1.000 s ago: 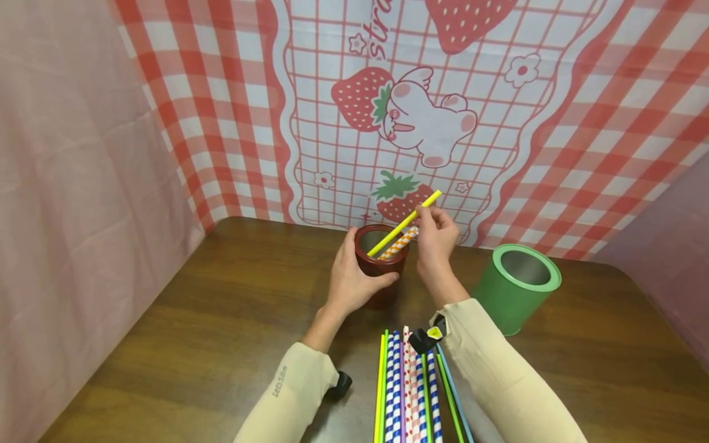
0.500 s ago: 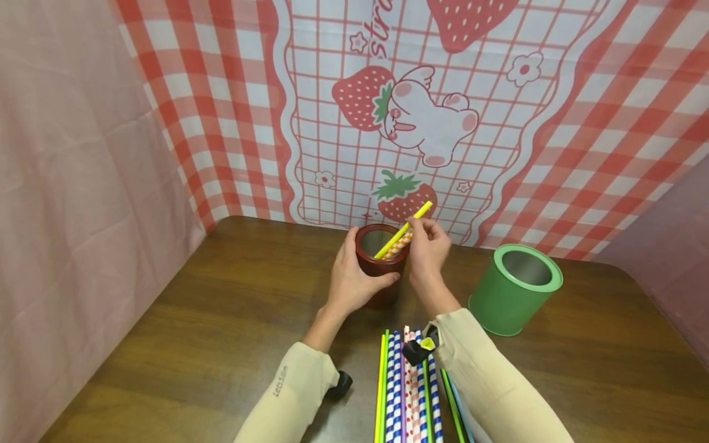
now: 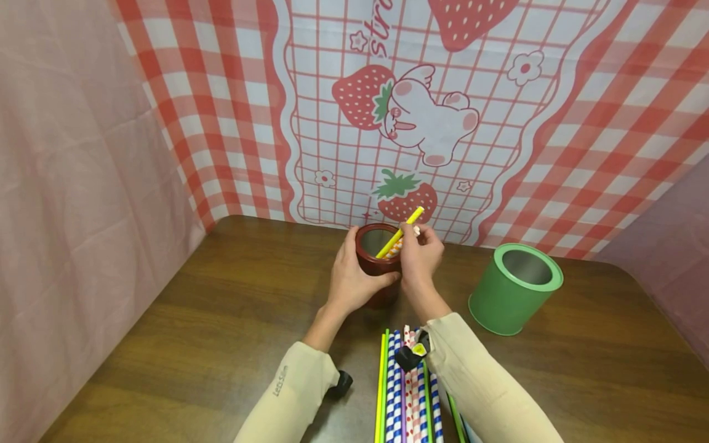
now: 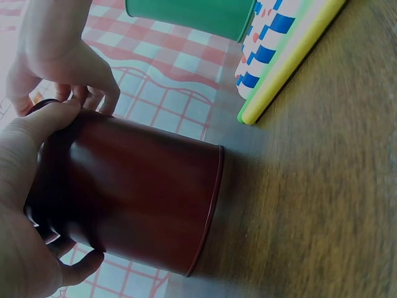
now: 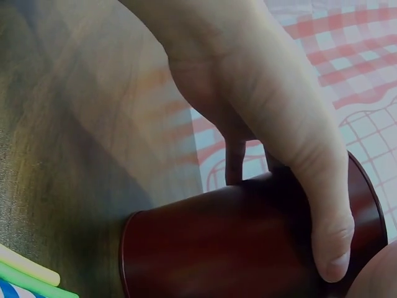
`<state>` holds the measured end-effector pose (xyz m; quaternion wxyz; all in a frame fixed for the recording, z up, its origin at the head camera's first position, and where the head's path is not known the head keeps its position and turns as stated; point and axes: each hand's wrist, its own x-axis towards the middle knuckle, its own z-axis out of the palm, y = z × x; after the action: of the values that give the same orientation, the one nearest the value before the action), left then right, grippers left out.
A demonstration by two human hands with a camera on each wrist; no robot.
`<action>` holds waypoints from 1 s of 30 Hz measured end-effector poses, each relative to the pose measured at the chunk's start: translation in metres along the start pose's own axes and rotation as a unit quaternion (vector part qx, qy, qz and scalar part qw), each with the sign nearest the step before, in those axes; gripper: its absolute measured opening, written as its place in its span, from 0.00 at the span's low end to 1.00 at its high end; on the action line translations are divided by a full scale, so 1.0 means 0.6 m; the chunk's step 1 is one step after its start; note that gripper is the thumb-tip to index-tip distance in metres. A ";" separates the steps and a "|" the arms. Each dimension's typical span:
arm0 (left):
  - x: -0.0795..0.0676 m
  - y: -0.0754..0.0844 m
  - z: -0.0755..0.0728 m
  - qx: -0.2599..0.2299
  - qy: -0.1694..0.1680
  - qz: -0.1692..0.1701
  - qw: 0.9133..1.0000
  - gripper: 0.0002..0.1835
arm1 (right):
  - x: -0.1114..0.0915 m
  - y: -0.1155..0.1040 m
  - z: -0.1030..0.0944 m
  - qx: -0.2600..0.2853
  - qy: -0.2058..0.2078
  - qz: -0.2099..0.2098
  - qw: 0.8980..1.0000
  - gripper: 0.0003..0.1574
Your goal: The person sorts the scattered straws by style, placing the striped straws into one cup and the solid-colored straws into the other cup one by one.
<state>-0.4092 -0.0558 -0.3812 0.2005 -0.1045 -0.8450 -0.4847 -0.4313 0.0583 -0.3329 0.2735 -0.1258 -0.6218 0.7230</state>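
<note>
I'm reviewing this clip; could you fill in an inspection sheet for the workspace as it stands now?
Surface: brown wood-grain table.
Job's things: dark red can with a yellow straw and an orange-and-white straw leaning in its mouth; a row of straws lies nearer the person, partly hidden by the right sleeve.
Clutter: only a green can, standing on the right, touched by neither hand.
Hands: left hand grips the dark red can; right hand pinches the yellow straw.
Cables: nothing seen.
Surroundings: red-and-white strawberry cloth behind, pink curtain on the left.
</note>
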 end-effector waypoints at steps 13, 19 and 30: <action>0.000 -0.002 0.000 0.001 0.005 0.010 1.000 0.62 | -0.012 0.011 0.001 -0.050 0.003 -0.001 0.999 0.07; -0.001 -0.001 0.000 0.000 0.004 0.010 1.000 0.62 | -0.017 0.012 -0.001 -0.066 0.006 -0.004 0.998 0.10; -0.001 0.001 -0.001 -0.001 0.000 0.008 1.000 0.61 | -0.018 0.007 -0.010 -0.020 -0.009 -0.007 1.000 0.10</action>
<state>-0.4080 -0.0562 -0.3808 0.2044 -0.1109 -0.8436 -0.4840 -0.4206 0.0571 -0.3400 0.2703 -0.1200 -0.6393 0.7098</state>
